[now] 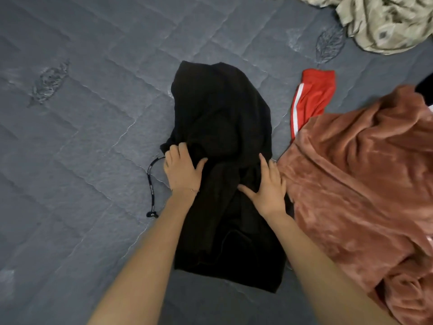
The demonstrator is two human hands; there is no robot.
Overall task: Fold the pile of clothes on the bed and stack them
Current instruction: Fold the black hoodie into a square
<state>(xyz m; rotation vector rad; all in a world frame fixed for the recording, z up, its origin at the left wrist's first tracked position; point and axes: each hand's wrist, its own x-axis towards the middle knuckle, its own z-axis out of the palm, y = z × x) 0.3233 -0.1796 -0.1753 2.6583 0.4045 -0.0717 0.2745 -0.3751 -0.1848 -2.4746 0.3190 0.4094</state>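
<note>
A black hooded garment (220, 118) lies lengthwise on the grey quilted bed cover (82, 137), partly folded, its hood end far from me. A black drawstring (151, 184) trails out on its left side. My left hand (181, 171) rests on the garment's left edge, fingers bent onto the cloth near the drawstring. My right hand (268, 186) lies flat on its right side, fingers spread, beside a fuzzy pink robe (363, 172). A red garment with a white stripe (309, 97) sticks out from under the robe.
A beige patterned cloth (386, 19) is crumpled at the far right corner. A bit of black fabric (425, 86) shows at the right edge above the robe. Grey bed cover stretches to the left of the black garment.
</note>
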